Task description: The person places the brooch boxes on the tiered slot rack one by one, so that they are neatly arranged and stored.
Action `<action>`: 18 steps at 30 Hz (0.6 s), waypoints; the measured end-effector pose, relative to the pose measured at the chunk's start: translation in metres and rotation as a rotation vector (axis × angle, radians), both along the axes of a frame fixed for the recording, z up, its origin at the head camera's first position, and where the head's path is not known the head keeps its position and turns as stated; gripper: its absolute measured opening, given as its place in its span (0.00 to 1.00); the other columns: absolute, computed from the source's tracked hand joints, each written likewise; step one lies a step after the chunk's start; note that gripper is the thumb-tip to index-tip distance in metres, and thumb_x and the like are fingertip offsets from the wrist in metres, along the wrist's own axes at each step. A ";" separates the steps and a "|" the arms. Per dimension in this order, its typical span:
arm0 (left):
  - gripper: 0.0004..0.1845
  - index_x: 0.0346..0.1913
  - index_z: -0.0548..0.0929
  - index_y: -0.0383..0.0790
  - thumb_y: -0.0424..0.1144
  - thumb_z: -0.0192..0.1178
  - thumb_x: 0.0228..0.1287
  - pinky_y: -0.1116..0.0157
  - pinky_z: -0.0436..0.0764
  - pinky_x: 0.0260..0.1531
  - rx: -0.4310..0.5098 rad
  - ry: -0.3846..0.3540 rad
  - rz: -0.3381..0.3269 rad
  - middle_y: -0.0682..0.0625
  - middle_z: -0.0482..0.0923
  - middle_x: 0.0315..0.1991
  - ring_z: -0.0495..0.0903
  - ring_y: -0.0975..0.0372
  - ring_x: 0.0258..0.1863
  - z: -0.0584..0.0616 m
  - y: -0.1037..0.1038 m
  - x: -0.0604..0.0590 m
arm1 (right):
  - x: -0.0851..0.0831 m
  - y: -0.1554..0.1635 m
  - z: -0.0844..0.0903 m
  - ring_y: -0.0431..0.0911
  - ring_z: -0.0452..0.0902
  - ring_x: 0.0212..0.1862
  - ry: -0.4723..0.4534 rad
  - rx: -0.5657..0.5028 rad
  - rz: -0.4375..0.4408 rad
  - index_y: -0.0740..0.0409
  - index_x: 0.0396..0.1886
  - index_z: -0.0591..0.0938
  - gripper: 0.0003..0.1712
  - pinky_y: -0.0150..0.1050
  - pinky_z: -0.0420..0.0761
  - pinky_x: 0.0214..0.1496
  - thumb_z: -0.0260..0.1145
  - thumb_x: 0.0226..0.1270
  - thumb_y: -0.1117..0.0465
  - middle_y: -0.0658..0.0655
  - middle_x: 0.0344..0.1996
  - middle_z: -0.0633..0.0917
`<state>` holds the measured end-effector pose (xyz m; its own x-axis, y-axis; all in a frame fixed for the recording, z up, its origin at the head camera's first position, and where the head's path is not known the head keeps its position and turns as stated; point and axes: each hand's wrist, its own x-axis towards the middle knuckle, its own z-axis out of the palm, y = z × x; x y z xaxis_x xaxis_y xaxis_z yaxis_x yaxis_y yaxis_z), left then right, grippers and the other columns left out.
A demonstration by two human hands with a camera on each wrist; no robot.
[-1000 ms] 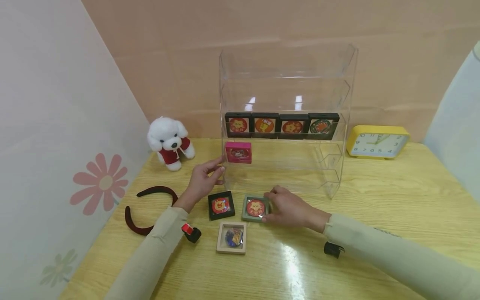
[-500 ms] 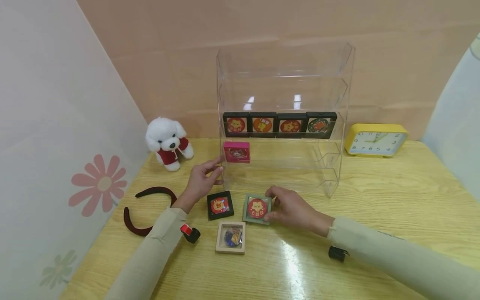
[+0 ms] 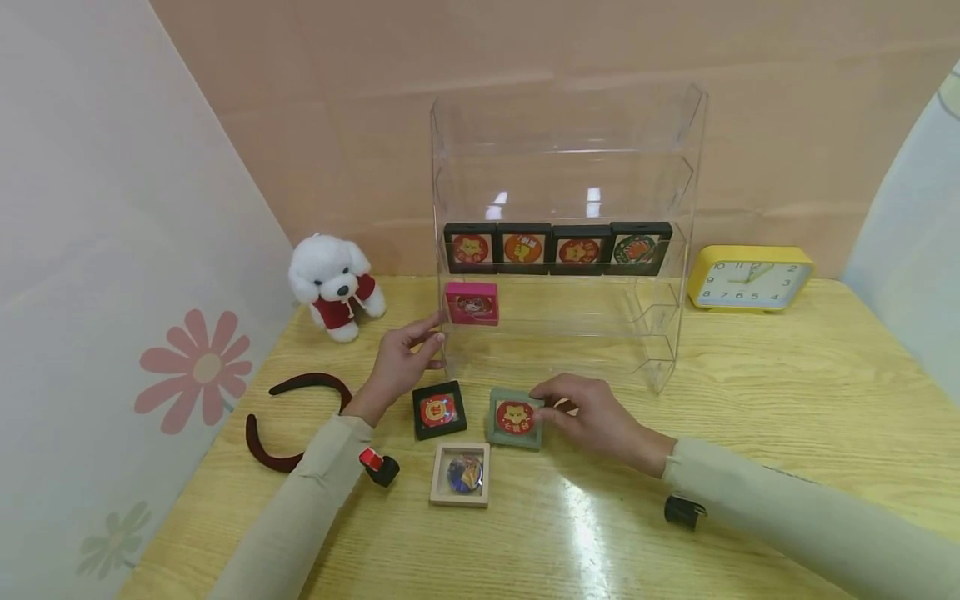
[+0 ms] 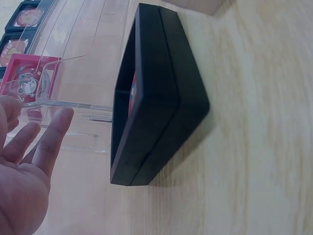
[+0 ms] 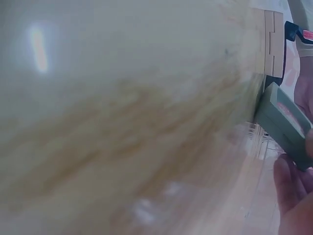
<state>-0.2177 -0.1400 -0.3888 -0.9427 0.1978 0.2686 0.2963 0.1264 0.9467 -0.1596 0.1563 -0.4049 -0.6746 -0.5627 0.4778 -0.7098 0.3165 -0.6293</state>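
Note:
My right hand (image 3: 596, 421) pinches the right edge of a sage-green square display frame (image 3: 514, 417) with a red round badge inside. In the right wrist view that green frame (image 5: 286, 125) is tilted, its lower edge at or close to the tabletop. My left hand (image 3: 401, 360) holds the left side of a clear acrylic tiered rack (image 3: 570, 151), thumb and fingers at the panel edge. Just in front of the rack lies a black frame (image 3: 439, 410), large in the left wrist view. A light wooden frame (image 3: 460, 475) with a blue-and-gold badge lies nearer.
Several black frames (image 3: 523, 248) stand in a row on one rack tier, with a pink frame (image 3: 472, 304) at the left of the tier below. A white plush dog (image 3: 330, 279) and dark red headband (image 3: 258, 442) are left; a yellow clock (image 3: 750, 279) is right.
My right hand has shifted slightly right, and the green frame has turned a little and tilted in its grasp. My left hand stays at the rack's side. The head view has drifted slightly.

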 end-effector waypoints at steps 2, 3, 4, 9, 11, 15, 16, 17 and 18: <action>0.20 0.63 0.71 0.31 0.27 0.54 0.68 0.60 0.86 0.33 0.000 0.005 -0.003 0.41 0.69 0.62 0.75 0.47 0.53 0.000 0.000 -0.001 | -0.001 0.001 -0.001 0.40 0.80 0.37 0.034 -0.019 0.009 0.60 0.42 0.84 0.14 0.31 0.84 0.34 0.72 0.55 0.68 0.51 0.38 0.84; 0.20 0.63 0.71 0.30 0.26 0.54 0.68 0.60 0.86 0.33 0.001 0.004 -0.003 0.41 0.69 0.62 0.75 0.47 0.53 0.000 0.000 -0.001 | -0.002 0.001 -0.001 0.39 0.80 0.37 0.050 -0.023 0.013 0.60 0.42 0.84 0.14 0.30 0.84 0.35 0.72 0.54 0.69 0.51 0.38 0.84; 0.21 0.63 0.71 0.30 0.26 0.54 0.68 0.60 0.86 0.33 0.000 0.003 -0.003 0.41 0.69 0.62 0.75 0.47 0.53 -0.001 0.000 -0.001 | -0.002 0.001 -0.002 0.39 0.81 0.37 0.062 -0.025 0.015 0.60 0.42 0.84 0.14 0.30 0.84 0.35 0.72 0.54 0.69 0.51 0.39 0.84; 0.21 0.63 0.71 0.31 0.27 0.54 0.68 0.60 0.86 0.33 -0.002 -0.006 0.001 0.41 0.69 0.63 0.75 0.48 0.53 -0.001 0.000 -0.001 | -0.005 0.002 -0.001 0.40 0.81 0.36 0.120 -0.033 0.034 0.61 0.41 0.85 0.15 0.28 0.83 0.35 0.73 0.52 0.70 0.53 0.39 0.85; 0.21 0.63 0.72 0.31 0.27 0.54 0.68 0.60 0.86 0.33 -0.002 -0.006 0.003 0.41 0.69 0.62 0.75 0.48 0.53 -0.001 0.000 -0.001 | -0.006 0.002 0.001 0.41 0.82 0.37 0.153 -0.033 0.038 0.62 0.40 0.86 0.15 0.28 0.83 0.36 0.74 0.50 0.70 0.53 0.39 0.85; 0.21 0.63 0.71 0.31 0.26 0.54 0.68 0.60 0.86 0.32 0.003 0.000 0.004 0.40 0.70 0.62 0.75 0.48 0.53 0.000 0.001 -0.001 | -0.008 0.003 0.008 0.45 0.82 0.41 0.211 -0.023 0.033 0.61 0.38 0.87 0.14 0.29 0.83 0.41 0.75 0.48 0.69 0.54 0.39 0.86; 0.21 0.63 0.71 0.31 0.26 0.54 0.68 0.60 0.86 0.32 0.007 0.001 0.005 0.40 0.70 0.62 0.75 0.48 0.53 0.000 0.001 -0.001 | -0.009 0.004 0.009 0.46 0.82 0.41 0.221 -0.021 0.029 0.61 0.38 0.87 0.14 0.30 0.83 0.42 0.76 0.48 0.69 0.54 0.39 0.86; 0.21 0.63 0.71 0.31 0.26 0.54 0.68 0.60 0.86 0.32 0.010 0.002 0.004 0.40 0.70 0.62 0.75 0.47 0.53 0.000 0.001 0.000 | -0.010 0.004 0.011 0.46 0.83 0.41 0.229 -0.020 0.026 0.61 0.37 0.87 0.14 0.30 0.83 0.42 0.76 0.48 0.69 0.54 0.39 0.86; 0.21 0.63 0.71 0.31 0.26 0.54 0.68 0.60 0.86 0.32 0.011 0.004 0.005 0.40 0.70 0.62 0.75 0.47 0.53 0.000 0.001 0.000 | -0.011 0.005 0.013 0.46 0.83 0.41 0.238 -0.022 0.020 0.61 0.37 0.88 0.14 0.29 0.83 0.42 0.76 0.47 0.70 0.54 0.39 0.86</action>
<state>-0.2178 -0.1387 -0.3888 -0.9425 0.1904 0.2745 0.2995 0.1171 0.9469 -0.1711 0.1613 -0.3915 -0.5302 -0.5623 0.6346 -0.8450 0.2890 -0.4499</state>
